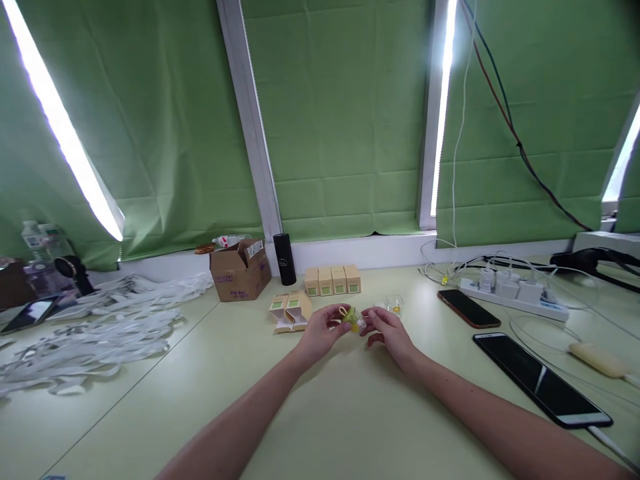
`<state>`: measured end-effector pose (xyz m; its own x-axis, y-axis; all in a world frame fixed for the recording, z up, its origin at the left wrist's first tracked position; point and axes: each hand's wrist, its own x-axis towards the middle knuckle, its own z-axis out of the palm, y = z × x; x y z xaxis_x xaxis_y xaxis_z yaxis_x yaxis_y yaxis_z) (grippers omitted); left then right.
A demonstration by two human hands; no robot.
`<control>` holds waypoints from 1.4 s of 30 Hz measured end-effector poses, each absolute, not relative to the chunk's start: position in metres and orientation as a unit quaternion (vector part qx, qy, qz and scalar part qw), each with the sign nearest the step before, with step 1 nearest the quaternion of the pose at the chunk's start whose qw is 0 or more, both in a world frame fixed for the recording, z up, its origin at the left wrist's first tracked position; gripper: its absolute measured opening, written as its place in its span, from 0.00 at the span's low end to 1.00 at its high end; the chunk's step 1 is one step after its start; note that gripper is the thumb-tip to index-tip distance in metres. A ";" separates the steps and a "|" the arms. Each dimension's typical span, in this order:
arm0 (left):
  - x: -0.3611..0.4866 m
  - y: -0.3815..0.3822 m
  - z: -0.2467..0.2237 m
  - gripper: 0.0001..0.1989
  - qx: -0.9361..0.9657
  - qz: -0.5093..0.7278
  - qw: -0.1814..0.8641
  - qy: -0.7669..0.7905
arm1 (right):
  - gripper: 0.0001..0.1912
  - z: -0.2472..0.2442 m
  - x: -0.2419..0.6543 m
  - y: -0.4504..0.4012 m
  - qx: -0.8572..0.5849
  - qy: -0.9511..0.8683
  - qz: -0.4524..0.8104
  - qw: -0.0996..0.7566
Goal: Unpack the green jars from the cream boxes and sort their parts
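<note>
Green-and-yellow trinket (354, 319), partly clear, corded loop on top: pinched by left hand (323, 329) on one side, right hand (389, 335) fingertips gripping the other. Fingers hide its edges; exact form unclear. Left of left hand, flapped kraft-card boxes (297, 317); farther beyond, corrugated carton (237, 285), purple print illegible.

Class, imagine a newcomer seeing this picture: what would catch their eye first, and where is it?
Probably the green coverings, which fill most of the upper half. Next, near the centre, the left hand and right hand meet at a small yellow-green item over the pale table. At the left, a broad spread of white strips stands out.
</note>
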<state>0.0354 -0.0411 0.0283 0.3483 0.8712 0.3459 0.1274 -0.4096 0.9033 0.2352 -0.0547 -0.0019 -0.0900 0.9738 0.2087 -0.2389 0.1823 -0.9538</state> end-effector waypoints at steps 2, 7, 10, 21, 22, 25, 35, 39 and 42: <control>0.034 -0.041 0.027 0.26 0.688 0.487 0.422 0.333 | 0.25 0.002 0.233 -0.061 -0.310 -0.493 0.591 0.559; 0.036 -0.054 0.028 0.21 0.700 0.518 0.390 0.299 | 0.26 0.008 0.229 -0.067 -0.263 -0.514 0.591 0.563; 0.036 -0.061 0.028 0.22 0.742 0.500 0.325 0.306 | 0.24 0.007 0.229 -0.067 -0.259 -0.549 0.532 0.590; 0.037 -0.064 0.028 0.20 0.754 0.499 0.240 0.354 | 0.24 0.003 0.233 -0.064 -0.306 -0.597 0.456 0.585; 0.037 -0.063 0.028 0.21 0.747 0.502 0.249 0.359 | 0.24 0.004 0.232 -0.064 -0.295 -0.587 0.476 0.584; 0.037 -0.060 0.026 0.22 0.725 0.512 0.297 0.351 | 0.23 0.008 0.230 -0.066 -0.258 -0.520 0.566 0.585; 0.034 -0.051 0.026 0.23 0.664 0.538 0.318 0.410 | 0.22 0.005 0.230 -0.063 -0.254 -0.428 0.668 0.553; 0.034 -0.049 0.025 0.23 0.654 0.534 0.329 0.423 | 0.23 0.005 0.227 -0.065 -0.268 -0.436 0.638 0.575; 0.035 -0.050 0.026 0.21 0.659 0.525 0.346 0.414 | 0.25 0.005 0.225 -0.066 -0.284 -0.467 0.601 0.583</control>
